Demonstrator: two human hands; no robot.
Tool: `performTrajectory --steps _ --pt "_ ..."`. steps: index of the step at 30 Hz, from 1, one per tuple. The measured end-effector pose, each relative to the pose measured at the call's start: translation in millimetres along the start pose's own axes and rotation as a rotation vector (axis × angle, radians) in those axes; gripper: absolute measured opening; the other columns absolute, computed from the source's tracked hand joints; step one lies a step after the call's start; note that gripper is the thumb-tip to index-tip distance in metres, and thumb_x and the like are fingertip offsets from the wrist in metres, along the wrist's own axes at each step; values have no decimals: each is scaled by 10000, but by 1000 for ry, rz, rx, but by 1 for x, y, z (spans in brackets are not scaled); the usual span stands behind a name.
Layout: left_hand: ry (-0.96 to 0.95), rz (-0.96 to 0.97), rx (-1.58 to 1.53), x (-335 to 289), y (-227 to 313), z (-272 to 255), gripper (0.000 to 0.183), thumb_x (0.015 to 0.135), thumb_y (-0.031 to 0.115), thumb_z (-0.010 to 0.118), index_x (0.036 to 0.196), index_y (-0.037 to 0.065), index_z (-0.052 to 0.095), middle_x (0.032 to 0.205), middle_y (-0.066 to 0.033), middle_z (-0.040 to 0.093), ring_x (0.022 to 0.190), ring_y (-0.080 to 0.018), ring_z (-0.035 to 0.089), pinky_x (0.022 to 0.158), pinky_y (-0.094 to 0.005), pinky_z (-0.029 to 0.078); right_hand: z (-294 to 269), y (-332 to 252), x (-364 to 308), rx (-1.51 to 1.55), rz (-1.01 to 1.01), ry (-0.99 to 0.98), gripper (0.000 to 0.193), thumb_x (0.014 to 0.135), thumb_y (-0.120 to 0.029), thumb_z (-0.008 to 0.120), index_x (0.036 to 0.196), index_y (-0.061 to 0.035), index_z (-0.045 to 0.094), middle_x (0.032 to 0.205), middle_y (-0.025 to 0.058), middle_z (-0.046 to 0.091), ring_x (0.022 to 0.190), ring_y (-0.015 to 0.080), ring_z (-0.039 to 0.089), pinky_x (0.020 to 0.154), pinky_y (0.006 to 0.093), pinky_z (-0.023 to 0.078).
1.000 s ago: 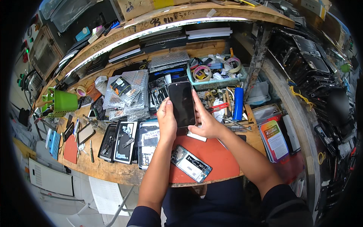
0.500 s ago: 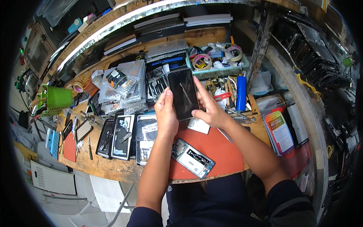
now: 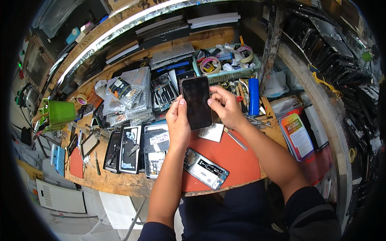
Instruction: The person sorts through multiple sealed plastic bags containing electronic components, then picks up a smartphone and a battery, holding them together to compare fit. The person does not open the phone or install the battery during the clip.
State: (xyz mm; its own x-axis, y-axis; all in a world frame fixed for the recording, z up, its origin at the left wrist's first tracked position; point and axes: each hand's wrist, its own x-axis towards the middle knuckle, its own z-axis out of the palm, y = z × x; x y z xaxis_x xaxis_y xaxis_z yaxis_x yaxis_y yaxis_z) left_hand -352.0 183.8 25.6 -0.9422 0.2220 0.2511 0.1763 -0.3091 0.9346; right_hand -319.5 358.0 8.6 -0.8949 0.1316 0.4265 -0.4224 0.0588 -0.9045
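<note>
A smartphone with a dark screen (image 3: 196, 103) is held upright above the bench, screen toward me. My left hand (image 3: 178, 124) is closed around its left edge, thumb along the side. My right hand (image 3: 230, 111) is at the right edge with curled fingers, thumb and fingertips against the side; what lies behind the phone is hidden. Below, an opened phone with bare inner parts (image 3: 206, 169) lies on a red mat (image 3: 241, 168). A flat whitish rectangular piece (image 3: 210, 132) and a slim metal tool (image 3: 237, 139) lie beyond it.
Trays of phone parts (image 3: 130, 146) stand left of the mat, with bubble-wrapped packs (image 3: 128, 92) behind. A teal basket (image 3: 241, 69) of tapes and a blue cylinder (image 3: 253, 96) stand at the back right. A green basket (image 3: 60, 111) is far left; a wooden post (image 3: 270, 52) rises on the right.
My right thumb has moved from the phone's lower front to its right edge, and the right fingers have curled in. The phone has stayed in my left hand.
</note>
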Motion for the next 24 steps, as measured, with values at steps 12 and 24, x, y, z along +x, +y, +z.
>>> performTrajectory --steps 12,24 --pt "58 32 45 -1 3 1 371 1108 214 492 1315 -72 607 1190 -85 693 1037 -108 634 933 -252 508 -7 2 3 28 40 -100 440 939 -13 627 1365 47 536 845 3 613 764 61 557 703 237 451" --pt "130 85 -75 9 -3 -16 378 1097 231 533 1301 -76 609 1181 -91 697 1046 -113 634 934 -247 499 -2 -10 -5 -97 45 -374 943 826 54 672 1624 -1 172 961 67 642 806 118 592 739 279 503"
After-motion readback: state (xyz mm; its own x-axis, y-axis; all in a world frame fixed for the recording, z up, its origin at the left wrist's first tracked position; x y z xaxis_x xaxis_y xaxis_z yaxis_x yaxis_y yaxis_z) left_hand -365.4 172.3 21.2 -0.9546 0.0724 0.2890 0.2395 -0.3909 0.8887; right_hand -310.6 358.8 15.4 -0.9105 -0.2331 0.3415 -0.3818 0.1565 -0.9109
